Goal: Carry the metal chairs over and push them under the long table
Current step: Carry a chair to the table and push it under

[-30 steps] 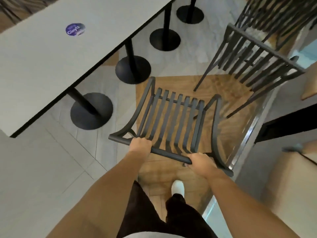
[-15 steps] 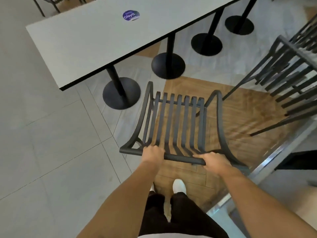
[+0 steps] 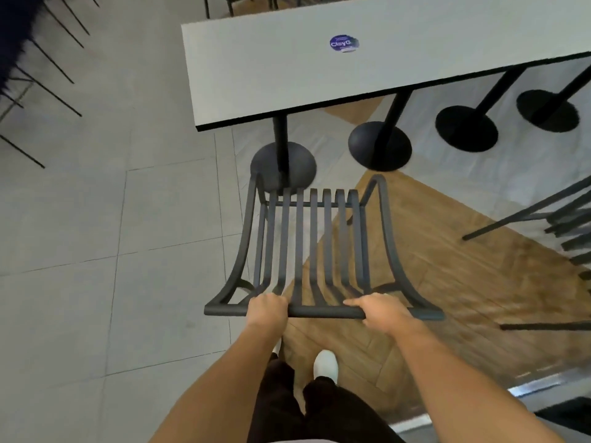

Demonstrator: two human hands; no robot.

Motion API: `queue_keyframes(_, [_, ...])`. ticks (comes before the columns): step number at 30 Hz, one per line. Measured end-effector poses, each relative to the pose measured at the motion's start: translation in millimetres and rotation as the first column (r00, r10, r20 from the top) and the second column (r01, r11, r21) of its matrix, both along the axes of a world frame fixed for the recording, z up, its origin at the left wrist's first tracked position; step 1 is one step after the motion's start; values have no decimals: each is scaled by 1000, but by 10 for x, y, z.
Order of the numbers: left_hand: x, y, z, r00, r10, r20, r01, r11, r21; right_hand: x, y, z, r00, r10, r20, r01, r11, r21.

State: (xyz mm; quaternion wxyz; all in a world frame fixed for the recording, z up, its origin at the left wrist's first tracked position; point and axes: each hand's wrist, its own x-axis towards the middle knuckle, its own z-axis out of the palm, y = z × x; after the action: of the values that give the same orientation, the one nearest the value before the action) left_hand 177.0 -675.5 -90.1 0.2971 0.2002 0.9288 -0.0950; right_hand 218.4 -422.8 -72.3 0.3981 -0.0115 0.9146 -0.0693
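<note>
I hold a dark metal slatted chair [image 3: 315,247] in front of me, seen from above. My left hand [image 3: 267,310] grips the top rail of its back on the left, and my right hand [image 3: 379,311] grips the same rail on the right. The chair's front edge points at the near end of the long white table [image 3: 287,68], just short of the table's first round black pedestal base [image 3: 283,166]. The chair's legs are hidden beneath the seat.
More black pedestal bases [image 3: 379,145] run to the right under the table. Other metal chairs [image 3: 563,225] stand at the right on the wooden floor patch. Thin black chair legs [image 3: 41,78] show at the upper left over grey tiles. A blue sticker [image 3: 343,43] lies on the tabletop.
I have turned left and stepped forward with the chair. The table's near end has swung from the left to straight ahead, and the other chairs have slid off to the right edge.
</note>
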Motion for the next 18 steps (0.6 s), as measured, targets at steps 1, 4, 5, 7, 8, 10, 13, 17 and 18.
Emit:
queue_keyframes(1, [31,-22,-2,1000,30,-3,-30,1000,7,-30,-9,-3,1000,26,-4,-26,1000,1])
queue_keyframes(4, [125,-87,-27,993,114,-6,-114,993,20,-123,-43,-9,995,94,-16,-94,996,-2])
queue_keyframes(5, [150,-107,-40,990,140,-2,-140,990,21,-156,-55,-10,993,114,-19,-114,993,-2])
queue_keyframes(7, [169,-149,-60,981,195,10,-196,979,51,-236,-76,-5,988,149,-32,-149,989,-3])
queue_keyframes(8, [159,-171,-66,976,217,13,-218,973,73,-282,-81,-3,986,163,-43,-163,987,-6])
queue_keyframes(10, [98,-217,-66,972,232,26,-234,967,105,-381,-90,1,979,192,-62,-192,981,-5])
queue_keyframes(13, [-72,-256,-48,973,227,45,-231,965,120,-539,-93,6,974,210,-82,-211,977,-15])
queue_keyframes(17, [-328,-288,-48,970,235,55,-241,961,139,-796,-107,-1,969,224,-105,-227,974,-8])
queue_keyframes(18, [-398,-303,-50,971,235,51,-240,961,140,-867,-115,-6,968,228,-107,-230,973,-6])
